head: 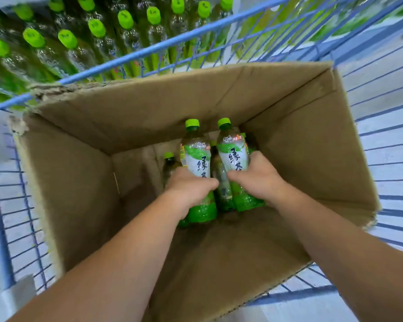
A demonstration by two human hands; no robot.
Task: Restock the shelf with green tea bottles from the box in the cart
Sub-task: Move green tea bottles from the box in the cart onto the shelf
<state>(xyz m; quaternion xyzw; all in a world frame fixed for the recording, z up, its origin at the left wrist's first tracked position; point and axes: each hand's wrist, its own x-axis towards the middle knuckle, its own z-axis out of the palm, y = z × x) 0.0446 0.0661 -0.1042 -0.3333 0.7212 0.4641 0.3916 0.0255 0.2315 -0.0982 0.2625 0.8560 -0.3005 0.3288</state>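
Note:
Both of my arms reach down into an open cardboard box (pixel 84 182) that stands in a blue wire cart (pixel 135 55). My left hand (pixel 189 189) is shut around a green tea bottle (pixel 197 156) with a green cap and a white-green label. My right hand (pixel 258 177) grips a second green tea bottle (pixel 232 152) beside it. Both bottles are lifted, caps pointing away from me. Lower in the box, more bottles (pixel 170 163) stand partly hidden under my hands.
Beyond the cart's far rim, the shelf (pixel 84 40) holds several rows of green-capped tea bottles, blurred. The box has torn top edges (pixel 44 91) and tall walls. The cart's wire sides (pixel 386 140) close in on the left and right; pale floor shows through them.

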